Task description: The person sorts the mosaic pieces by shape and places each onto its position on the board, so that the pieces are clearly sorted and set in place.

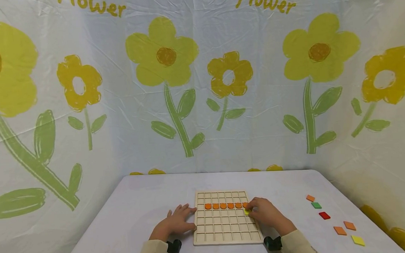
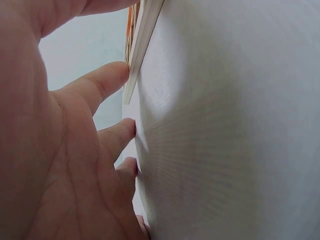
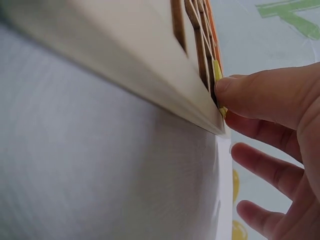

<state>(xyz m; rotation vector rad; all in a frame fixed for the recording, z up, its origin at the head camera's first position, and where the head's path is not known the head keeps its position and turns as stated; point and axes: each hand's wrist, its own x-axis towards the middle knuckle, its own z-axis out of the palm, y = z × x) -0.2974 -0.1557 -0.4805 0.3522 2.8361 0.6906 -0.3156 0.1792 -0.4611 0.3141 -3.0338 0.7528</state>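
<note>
A wooden grid board [image 1: 211, 239] lies on the table with a row of several round orange pieces [image 1: 223, 206] across its upper part. My right hand [image 1: 265, 213] is at the board's right side. Its thumb and index finger pinch a small yellow tile [image 1: 246, 211] just below the right end of the orange row. In the right wrist view the yellow tile [image 3: 218, 72] stands tilted against the grid, partly hidden by the thumb. Spread fingers of my left hand [image 1: 175, 221] touch the board's left edge; in the left wrist view a fingertip meets the board's side [image 2: 142, 45].
On the right of the white table [image 1: 125, 220] lie loose tiles: a green one [image 1: 316, 205], a red one [image 1: 324, 215], a yellow one [image 1: 358, 241] and several orange ones [image 1: 340, 230]. A flower-printed curtain [image 1: 210, 148] surrounds the table's back and sides.
</note>
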